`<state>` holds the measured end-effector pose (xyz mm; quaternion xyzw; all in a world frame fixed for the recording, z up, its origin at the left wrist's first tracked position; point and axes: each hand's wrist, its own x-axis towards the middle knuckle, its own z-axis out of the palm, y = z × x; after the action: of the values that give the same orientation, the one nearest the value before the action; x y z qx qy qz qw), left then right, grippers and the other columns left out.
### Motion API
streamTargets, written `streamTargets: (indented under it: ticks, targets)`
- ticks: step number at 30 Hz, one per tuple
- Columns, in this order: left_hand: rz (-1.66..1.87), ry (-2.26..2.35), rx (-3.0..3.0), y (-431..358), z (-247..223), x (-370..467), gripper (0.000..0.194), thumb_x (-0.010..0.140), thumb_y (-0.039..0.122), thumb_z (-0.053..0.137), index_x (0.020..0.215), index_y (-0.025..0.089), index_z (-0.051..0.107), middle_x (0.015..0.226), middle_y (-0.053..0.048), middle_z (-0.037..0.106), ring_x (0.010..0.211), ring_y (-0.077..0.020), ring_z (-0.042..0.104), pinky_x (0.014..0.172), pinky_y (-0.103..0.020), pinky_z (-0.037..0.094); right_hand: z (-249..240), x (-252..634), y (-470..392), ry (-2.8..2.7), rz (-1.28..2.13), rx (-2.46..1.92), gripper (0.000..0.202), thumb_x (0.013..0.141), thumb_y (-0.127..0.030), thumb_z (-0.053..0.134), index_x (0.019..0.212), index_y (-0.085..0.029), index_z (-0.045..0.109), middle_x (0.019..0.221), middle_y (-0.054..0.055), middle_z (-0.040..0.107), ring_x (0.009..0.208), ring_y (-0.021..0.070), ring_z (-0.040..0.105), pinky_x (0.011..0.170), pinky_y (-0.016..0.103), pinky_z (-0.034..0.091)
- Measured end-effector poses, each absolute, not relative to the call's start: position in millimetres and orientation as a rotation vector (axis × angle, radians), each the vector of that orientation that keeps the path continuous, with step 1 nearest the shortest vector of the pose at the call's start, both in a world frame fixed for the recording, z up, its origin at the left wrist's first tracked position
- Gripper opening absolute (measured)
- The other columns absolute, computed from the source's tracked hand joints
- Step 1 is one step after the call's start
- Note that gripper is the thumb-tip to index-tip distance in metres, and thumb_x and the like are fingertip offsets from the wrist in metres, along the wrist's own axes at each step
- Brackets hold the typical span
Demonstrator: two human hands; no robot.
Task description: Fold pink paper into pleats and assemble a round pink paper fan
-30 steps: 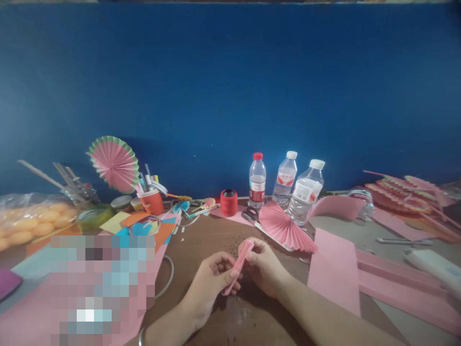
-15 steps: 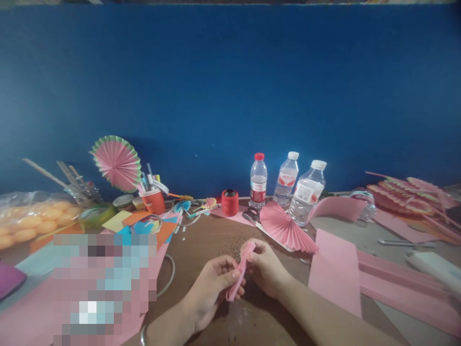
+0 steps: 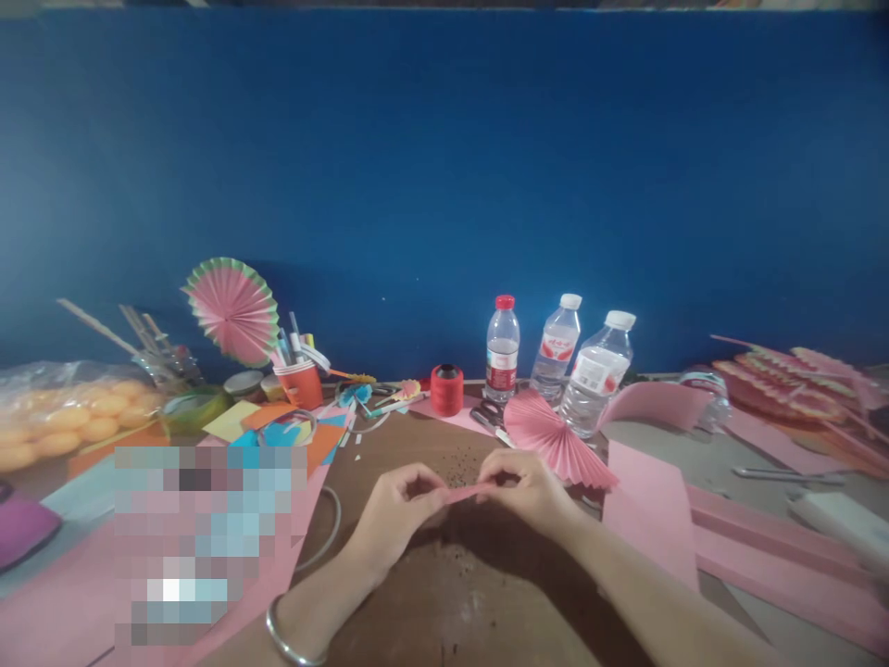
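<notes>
A narrow folded strip of pink paper (image 3: pixel 469 493) is stretched level between both hands above the brown table (image 3: pixel 444 593). My left hand (image 3: pixel 403 509), with a silver bangle on its wrist, pinches the strip's left end. At the right end, the fingers of my right hand (image 3: pixel 524 486) are closed on the same strip. Just behind the right hand lies a pleated pink paper fan (image 3: pixel 552 440), spread open. Small dark specks are scattered on the table around and below the strip.
Three bottles (image 3: pixel 502 357) and a red thread spool (image 3: pixel 446 390) stand along the blue wall, near scissors (image 3: pixel 490 417). Pink sheets (image 3: pixel 649 519) lie at right. At left are a cup of pens (image 3: pixel 298 384), a round paper fan (image 3: pixel 232 310) and a bag of orange balls (image 3: pixel 90 412).
The pink strip has turned from steeply slanted to nearly level. My left hand has moved up, and both hands now grip opposite ends. The view has shifted slightly.
</notes>
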<state>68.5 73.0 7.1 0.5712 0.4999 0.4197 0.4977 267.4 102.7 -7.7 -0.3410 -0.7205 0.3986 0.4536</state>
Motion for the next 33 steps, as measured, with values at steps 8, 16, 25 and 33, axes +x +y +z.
streamTargets:
  ticks: [8,16,25,33]
  targets:
    - [1.004,1.246,2.096,71,13,56,0.017,0.076,0.032,0.063,0.088,0.022,0.067,0.079,-0.001,0.067,0.074,-0.0162,0.06,0.068,-0.024,0.042,-15,274,108,-1.867,0.732,-0.788,0.022,0.07,-0.032,0.071,0.059,-0.017,0.059,0.061,0.001,0.058,0.057,0.0134,0.053,0.055,0.024,0.039]
    - [1.002,1.203,2.323,72,14,53,0.014,0.082,0.028,0.057,0.085,0.022,0.07,0.078,-0.001,0.071,0.069,-0.0134,0.064,0.066,-0.021,0.044,-10,275,108,-1.849,0.845,-0.816,0.031,0.066,-0.036,0.072,0.052,-0.016,0.054,0.056,-0.001,0.053,0.052,0.011,0.047,0.05,0.023,0.033]
    - [1.039,1.261,2.193,70,12,54,0.013,0.077,0.027,0.063,0.089,0.021,0.066,0.081,0.0,0.067,0.073,-0.0139,0.061,0.068,-0.022,0.043,-12,277,110,-1.797,0.895,-0.795,0.032,0.064,-0.035,0.074,0.05,-0.016,0.052,0.055,-0.003,0.05,0.053,0.0107,0.045,0.052,0.023,0.033]
    - [1.121,1.233,2.256,66,13,51,0.015,0.08,0.03,0.06,0.072,0.022,0.069,0.065,0.0,0.064,0.058,-0.012,0.056,0.059,-0.023,0.039,-12,278,110,-1.8,1.002,-0.778,0.027,0.063,-0.035,0.075,0.053,-0.016,0.059,0.056,-0.002,0.052,0.053,0.0109,0.047,0.052,0.023,0.034]
